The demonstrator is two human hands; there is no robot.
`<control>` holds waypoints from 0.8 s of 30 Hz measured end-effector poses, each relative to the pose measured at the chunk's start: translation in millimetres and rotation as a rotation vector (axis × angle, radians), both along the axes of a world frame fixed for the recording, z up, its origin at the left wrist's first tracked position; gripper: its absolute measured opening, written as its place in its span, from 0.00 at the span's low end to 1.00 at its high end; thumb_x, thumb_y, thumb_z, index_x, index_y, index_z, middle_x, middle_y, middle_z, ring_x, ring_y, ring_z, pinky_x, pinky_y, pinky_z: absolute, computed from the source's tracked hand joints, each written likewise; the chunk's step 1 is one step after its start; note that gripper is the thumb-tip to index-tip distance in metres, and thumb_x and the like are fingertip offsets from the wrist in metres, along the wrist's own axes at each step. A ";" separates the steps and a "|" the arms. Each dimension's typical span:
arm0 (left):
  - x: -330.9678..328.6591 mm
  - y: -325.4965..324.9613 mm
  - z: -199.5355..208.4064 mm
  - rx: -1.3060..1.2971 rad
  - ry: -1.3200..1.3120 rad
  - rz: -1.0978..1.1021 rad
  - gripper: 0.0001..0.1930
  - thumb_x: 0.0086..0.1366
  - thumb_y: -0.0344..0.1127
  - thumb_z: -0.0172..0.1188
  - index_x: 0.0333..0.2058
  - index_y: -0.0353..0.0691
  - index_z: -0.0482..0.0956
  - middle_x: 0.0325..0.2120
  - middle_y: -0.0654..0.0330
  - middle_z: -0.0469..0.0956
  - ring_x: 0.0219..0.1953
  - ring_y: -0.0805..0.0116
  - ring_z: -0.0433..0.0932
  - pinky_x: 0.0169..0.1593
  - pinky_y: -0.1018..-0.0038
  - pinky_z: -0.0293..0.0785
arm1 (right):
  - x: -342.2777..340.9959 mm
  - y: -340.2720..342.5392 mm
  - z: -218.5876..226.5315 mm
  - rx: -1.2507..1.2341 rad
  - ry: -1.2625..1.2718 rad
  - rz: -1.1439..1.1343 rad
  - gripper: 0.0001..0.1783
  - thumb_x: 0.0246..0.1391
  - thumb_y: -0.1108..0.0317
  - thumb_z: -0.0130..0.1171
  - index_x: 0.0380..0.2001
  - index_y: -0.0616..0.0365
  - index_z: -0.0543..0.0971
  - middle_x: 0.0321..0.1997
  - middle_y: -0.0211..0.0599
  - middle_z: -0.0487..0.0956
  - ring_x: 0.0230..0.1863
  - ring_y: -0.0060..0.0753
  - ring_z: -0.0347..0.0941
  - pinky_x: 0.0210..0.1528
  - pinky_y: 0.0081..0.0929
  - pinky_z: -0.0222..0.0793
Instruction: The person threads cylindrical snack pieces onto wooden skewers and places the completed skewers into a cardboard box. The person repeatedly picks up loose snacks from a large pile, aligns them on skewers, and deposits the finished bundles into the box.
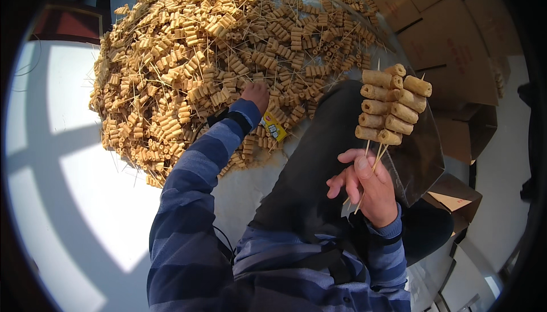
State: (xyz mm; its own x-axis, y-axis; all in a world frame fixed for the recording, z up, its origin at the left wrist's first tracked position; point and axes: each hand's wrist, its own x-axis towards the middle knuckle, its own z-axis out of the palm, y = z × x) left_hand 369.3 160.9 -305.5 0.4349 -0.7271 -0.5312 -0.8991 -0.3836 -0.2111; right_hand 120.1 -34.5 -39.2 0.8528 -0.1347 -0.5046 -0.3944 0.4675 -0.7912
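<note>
Left of centre spreads a heap of skewered rolls [165,78]; against it, the left hand [257,95] hides its grip. Well apart, the right hand [373,186] pinches loaded skewers [402,111] by their bare ends, likely to avoid crushing them.

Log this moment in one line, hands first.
left hand: at skewer pile | right hand: holding skewers, apart from pile | yellow pack: near left hand
</note>
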 end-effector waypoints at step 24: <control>67.7 27.8 130.5 -0.907 -0.024 0.483 0.12 0.70 0.43 0.56 0.41 0.42 0.82 0.36 0.55 0.82 0.40 0.56 0.80 0.45 0.59 0.76 | -44.8 -6.2 -2.1 0.135 -0.080 -0.044 0.21 0.74 0.55 0.40 0.49 0.64 0.72 0.17 0.31 0.71 0.30 0.36 0.80 0.50 0.36 0.75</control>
